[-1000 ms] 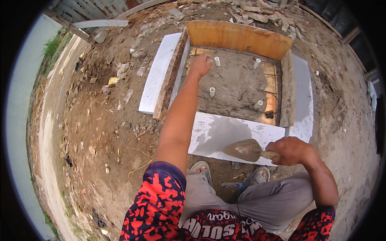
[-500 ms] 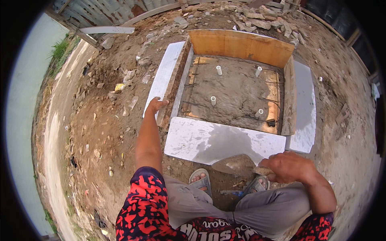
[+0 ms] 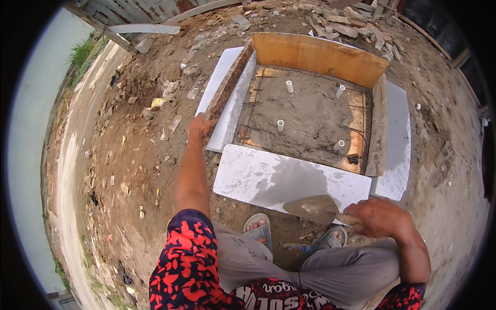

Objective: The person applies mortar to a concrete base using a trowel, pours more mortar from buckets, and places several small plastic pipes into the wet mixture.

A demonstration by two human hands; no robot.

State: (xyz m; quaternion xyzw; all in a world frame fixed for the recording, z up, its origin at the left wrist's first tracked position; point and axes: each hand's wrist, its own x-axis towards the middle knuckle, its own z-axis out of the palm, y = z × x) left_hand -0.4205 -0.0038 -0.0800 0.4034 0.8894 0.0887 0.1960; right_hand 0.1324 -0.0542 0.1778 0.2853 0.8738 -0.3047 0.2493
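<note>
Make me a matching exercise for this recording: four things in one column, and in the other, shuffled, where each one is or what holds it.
Things:
1. Trowel
2. Dark side board
3. White pipe stubs
4. Back panel

Places and states:
A. Near end gripped by the left hand
B. Orange-brown, on the far side of the wet grey mix
C. Held in the right hand
D. Four of them, sticking up from the area inside the boards

Right pairs: 1-C, 2-A, 3-D, 4-B
</note>
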